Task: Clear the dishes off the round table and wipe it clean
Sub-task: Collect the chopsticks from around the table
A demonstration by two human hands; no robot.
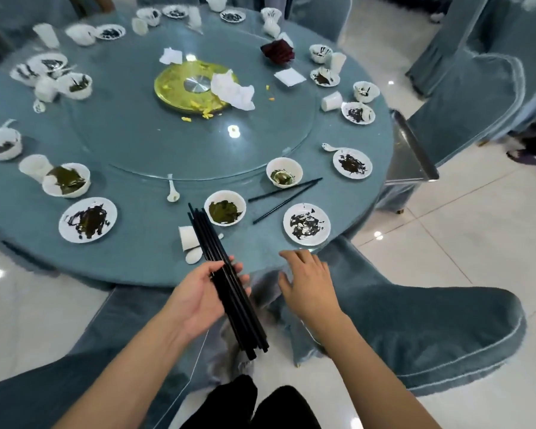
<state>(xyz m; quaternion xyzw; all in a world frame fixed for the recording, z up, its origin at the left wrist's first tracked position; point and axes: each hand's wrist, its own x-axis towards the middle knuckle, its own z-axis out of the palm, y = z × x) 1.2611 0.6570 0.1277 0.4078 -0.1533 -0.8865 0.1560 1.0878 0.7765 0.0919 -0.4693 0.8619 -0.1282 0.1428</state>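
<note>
My left hand [200, 292] grips a bundle of black chopsticks [226, 283] at the near edge of the round table [143, 252], which has a blue cloth. My right hand [307, 283] hovers with relaxed fingers and holds nothing, just over the table's edge. A loose pair of black chopsticks [283, 196] lies ahead of it, between a dirty white plate [306, 223] and two white bowls [225, 208] [284, 172] with green leftovers. More soiled plates, bowls, cups and spoons ring the table.
A glass turntable [130, 134] carries a yellow disc [174, 88] and crumpled napkins [234, 89]. A dark red cloth [278, 51] lies at the far right. Blue-covered chairs [415, 329] stand near me and beyond the table. A metal cart [412, 156] sits at the right.
</note>
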